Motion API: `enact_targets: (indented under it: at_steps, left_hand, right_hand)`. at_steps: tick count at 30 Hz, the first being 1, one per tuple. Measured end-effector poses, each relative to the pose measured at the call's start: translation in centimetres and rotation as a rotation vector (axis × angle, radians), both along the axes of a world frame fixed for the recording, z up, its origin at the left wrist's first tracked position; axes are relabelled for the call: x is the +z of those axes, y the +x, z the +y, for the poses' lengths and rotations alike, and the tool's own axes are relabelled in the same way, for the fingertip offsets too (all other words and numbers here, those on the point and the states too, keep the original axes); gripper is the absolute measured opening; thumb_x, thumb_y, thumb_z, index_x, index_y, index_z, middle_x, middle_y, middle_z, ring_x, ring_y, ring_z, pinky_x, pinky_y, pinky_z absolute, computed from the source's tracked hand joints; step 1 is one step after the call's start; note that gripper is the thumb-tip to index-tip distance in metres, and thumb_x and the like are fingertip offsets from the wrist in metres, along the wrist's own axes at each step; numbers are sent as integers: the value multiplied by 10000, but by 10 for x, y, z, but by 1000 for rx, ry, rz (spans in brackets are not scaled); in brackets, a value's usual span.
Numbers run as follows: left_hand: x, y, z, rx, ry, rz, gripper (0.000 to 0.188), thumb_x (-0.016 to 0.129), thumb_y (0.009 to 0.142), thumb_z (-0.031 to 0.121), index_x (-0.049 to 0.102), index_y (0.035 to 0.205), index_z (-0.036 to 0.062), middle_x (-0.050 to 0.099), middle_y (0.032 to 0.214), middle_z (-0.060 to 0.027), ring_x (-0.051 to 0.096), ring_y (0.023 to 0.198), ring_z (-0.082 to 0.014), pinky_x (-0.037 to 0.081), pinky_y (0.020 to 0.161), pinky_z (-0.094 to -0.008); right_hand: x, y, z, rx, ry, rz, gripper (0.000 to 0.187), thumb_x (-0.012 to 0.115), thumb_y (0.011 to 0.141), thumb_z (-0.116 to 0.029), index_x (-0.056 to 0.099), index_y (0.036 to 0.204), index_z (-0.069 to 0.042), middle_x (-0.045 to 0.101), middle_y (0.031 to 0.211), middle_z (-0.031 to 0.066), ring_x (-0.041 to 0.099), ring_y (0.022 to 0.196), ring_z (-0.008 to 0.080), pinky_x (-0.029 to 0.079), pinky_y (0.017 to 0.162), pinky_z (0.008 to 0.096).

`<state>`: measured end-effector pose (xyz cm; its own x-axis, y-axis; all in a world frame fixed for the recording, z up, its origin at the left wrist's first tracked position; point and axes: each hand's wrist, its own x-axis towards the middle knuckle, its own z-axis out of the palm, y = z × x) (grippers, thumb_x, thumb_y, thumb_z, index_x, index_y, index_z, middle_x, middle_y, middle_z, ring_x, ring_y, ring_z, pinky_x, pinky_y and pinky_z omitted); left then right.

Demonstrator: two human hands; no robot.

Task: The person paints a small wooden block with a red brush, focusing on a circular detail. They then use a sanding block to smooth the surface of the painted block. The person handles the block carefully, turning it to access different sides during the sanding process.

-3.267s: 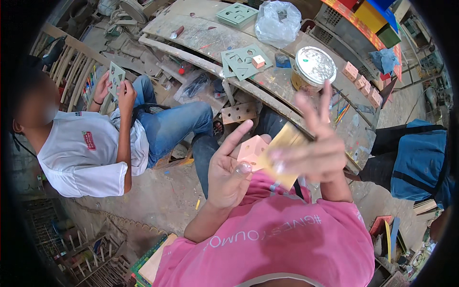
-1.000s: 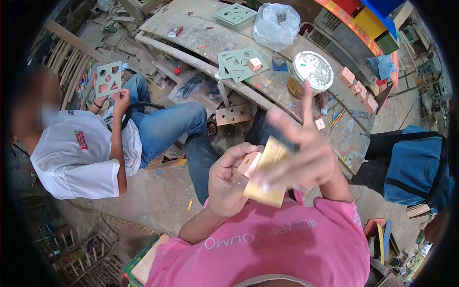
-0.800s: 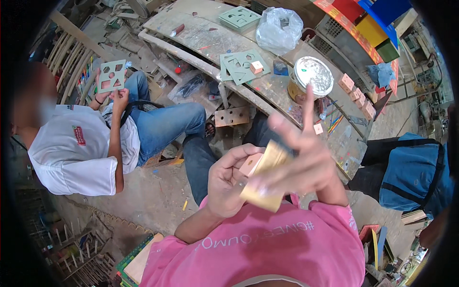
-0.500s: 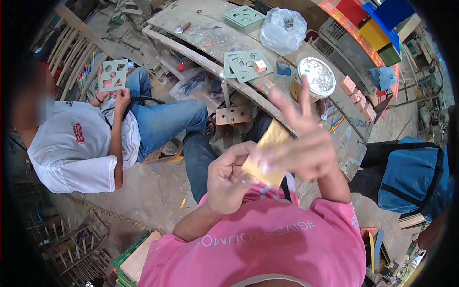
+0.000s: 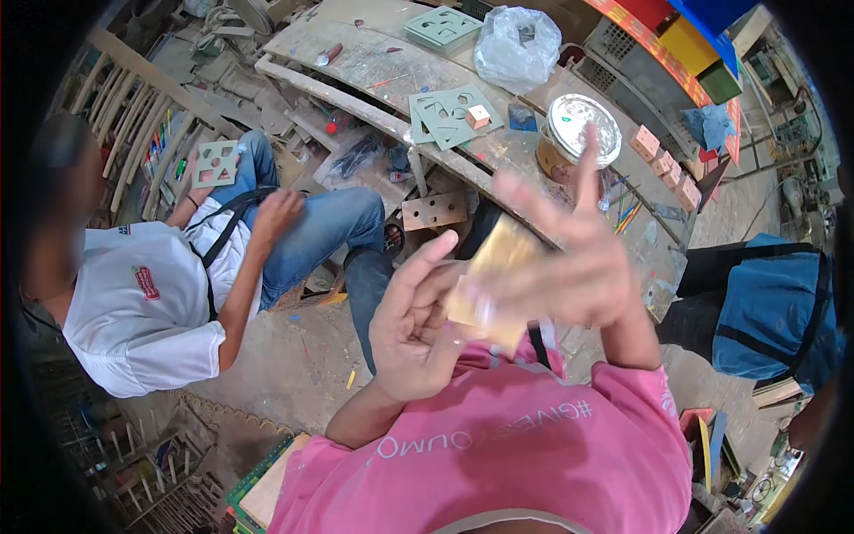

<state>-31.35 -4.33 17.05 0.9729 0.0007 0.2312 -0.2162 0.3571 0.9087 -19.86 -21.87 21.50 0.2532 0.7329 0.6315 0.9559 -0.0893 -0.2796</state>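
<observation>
Between my hands, above my lap, is a golden-yellow flat piece [image 5: 509,245] with straight edges, tilted and smeared by motion; it looks like a sheet of sandpaper, but I cannot be sure. My left hand [image 5: 414,325] is at its left edge, palm turned up, thumb raised and fingers curled toward the piece. Its grip is partly hidden. Across the piece's face lies my right hand [image 5: 569,267], its lower fingers pressed on it and blurred, its upper fingers sticking up. A paler patch shows at the piece's lower left, where the fingers meet; I cannot make it out.
On the worktable [image 5: 356,76] are grey-green cut-out panels [image 5: 455,114], a small wooden block [image 5: 478,116], a plastic bag [image 5: 516,49], a lidded tub [image 5: 583,129] and wooden blocks [image 5: 645,141]. A seated co-worker [image 5: 147,285] at left holds a cut-out panel [image 5: 215,165].
My left thumb has lifted away from the yellow piece and its fingers have loosened. My right hand keeps moving over the piece. The co-worker's right-side hand has left the panel, which sits slightly lower.
</observation>
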Motion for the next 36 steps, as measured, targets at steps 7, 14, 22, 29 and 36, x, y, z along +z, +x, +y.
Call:
enact_targets:
  at_steps: [7, 14, 22, 29, 36]
  left_hand:
    - [-8, 0, 0, 59, -6, -23, 492, 585, 824, -47, 385, 1274, -59, 555, 1145, -230, 576, 1045, -213, 464, 889, -298]
    - [-19, 5, -4, 123, -35, -163, 342, 568, 811, -77, 487, 1143, -55, 522, 1141, -203, 574, 1044, -241, 494, 860, -326]
    - [-16, 13, -5, 293, -8, -274, 289, 586, 796, -71, 524, 1078, -71, 511, 1119, -188, 583, 974, -206, 505, 787, -289]
    - [-23, 11, -13, 318, -98, -254, 378, 590, 798, -64, 464, 1154, -42, 503, 1152, -208, 595, 1023, -256, 505, 798, -300]
    - [-14, 13, -20, 334, -89, -161, 461, 633, 749, -113, 445, 1165, -47, 499, 1143, -155, 560, 1068, -228, 471, 870, -297]
  right_hand:
    - [-6, -1, -1, -100, 95, -163, 157, 586, 769, -157, 722, 810, -222, 681, 1038, 42, 492, 1208, 340, -105, 1053, 616]
    - [-8, -6, -6, -64, 188, 181, 318, 554, 731, -6, 724, 933, -183, 703, 947, -8, 452, 1239, 364, -193, 1029, 572]
    - [-17, -5, -25, -152, 87, 231, 301, 523, 754, -21, 731, 905, -179, 703, 950, -20, 485, 1217, 337, -193, 1030, 567]
    - [-15, -15, -15, -199, 82, 156, 259, 499, 719, -64, 729, 806, -149, 713, 869, 4, 484, 1192, 412, -136, 1041, 609]
    - [-15, -32, -3, -259, 56, -54, 248, 473, 832, -191, 719, 837, -221, 697, 928, -63, 499, 1203, 339, -185, 1000, 643]
